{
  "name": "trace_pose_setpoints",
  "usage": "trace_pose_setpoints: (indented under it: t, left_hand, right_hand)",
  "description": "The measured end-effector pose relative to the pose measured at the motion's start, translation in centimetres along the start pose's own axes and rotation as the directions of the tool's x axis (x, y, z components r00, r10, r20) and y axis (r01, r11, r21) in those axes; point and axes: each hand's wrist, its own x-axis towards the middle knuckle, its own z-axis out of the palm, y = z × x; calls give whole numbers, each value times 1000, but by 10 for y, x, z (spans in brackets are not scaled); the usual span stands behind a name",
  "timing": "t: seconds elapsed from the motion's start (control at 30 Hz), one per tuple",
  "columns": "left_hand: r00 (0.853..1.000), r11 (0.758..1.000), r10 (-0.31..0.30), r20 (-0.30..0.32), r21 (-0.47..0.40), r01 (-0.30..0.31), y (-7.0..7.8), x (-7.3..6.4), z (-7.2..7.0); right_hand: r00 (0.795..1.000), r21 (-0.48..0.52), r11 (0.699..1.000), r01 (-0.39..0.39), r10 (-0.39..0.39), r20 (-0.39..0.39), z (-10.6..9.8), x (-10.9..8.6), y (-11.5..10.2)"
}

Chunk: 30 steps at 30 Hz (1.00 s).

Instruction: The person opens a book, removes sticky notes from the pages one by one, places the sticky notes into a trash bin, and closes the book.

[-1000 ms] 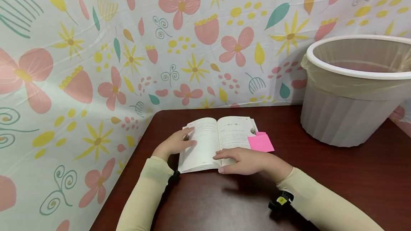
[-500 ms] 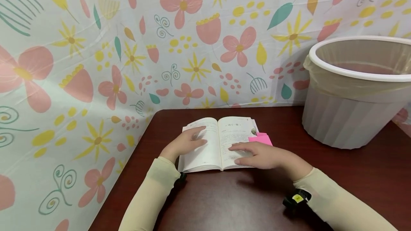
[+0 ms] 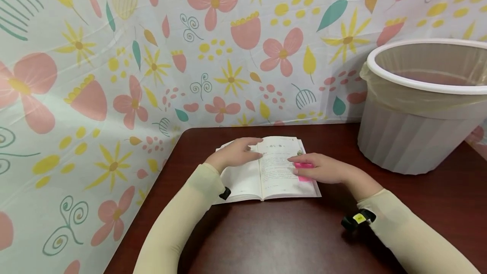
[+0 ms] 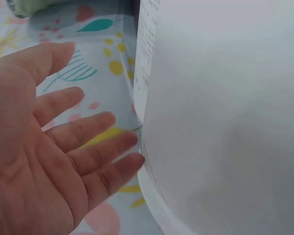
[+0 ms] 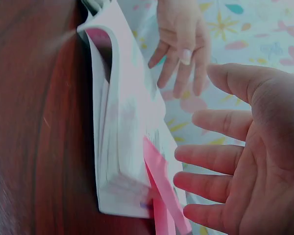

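An open book (image 3: pixel 279 181) of printed pages lies on the dark wooden table. Over its left page, with fingertips close to the spine, my left hand (image 3: pixel 237 152) is held with fingers extended and apart. The left wrist view shows the fingers (image 4: pixel 100 159) loosely spread, little fingertip right at a page edge. Pink sticky notes (image 3: pixel 304 172) stick out from the book's right side, partly hidden by my right hand (image 3: pixel 329 168). In the right wrist view, that hand's fingers (image 5: pixel 210 159) are spread beside the book and the pink paper strips (image 5: pixel 166 191), pinching nothing.
A large white-rimmed bin (image 3: pixel 414 130) with a plastic liner stands at the right rear of the table (image 3: pixel 274 236). Behind and to the left hangs a flower-printed cloth (image 3: pixel 152 96). Black bands (image 3: pixel 359 218) sit on both wrists.
My left hand has moved right and away from me, across the left page to near the spine. My right hand has moved right and forward, from the lower spine to the pink notes.
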Motion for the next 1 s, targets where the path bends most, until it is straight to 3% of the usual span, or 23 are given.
trace_pose_setpoints:
  t: [0.2, 0.33, 0.5, 0.73, 1.0]
  left_hand:
    - [999, 997, -5, 54, 73, 1, 17, 31, 1]
    - [998, 997, -12, 59, 77, 8, 30, 50, 3]
    - [997, 991, -21, 72, 133, 11, 43, 67, 15]
    - [982, 965, -66, 174, 262, 18, 53, 78, 40]
    - [973, 955, -132, 188, 289, 74, 54, 81, 53]
  right_hand:
    - [999, 10, 1000, 5, -5, -36, -4, 2, 18]
    - [998, -3, 1000, -21, 21, -54, -5, 3, 29]
    - [996, 1, 998, -57, 56, -74, -4, 4, 36]
    - [988, -48, 992, -116, 110, -112, -3, 7, 42]
    - [971, -51, 984, -173, 161, -179, -4, 11, 48]
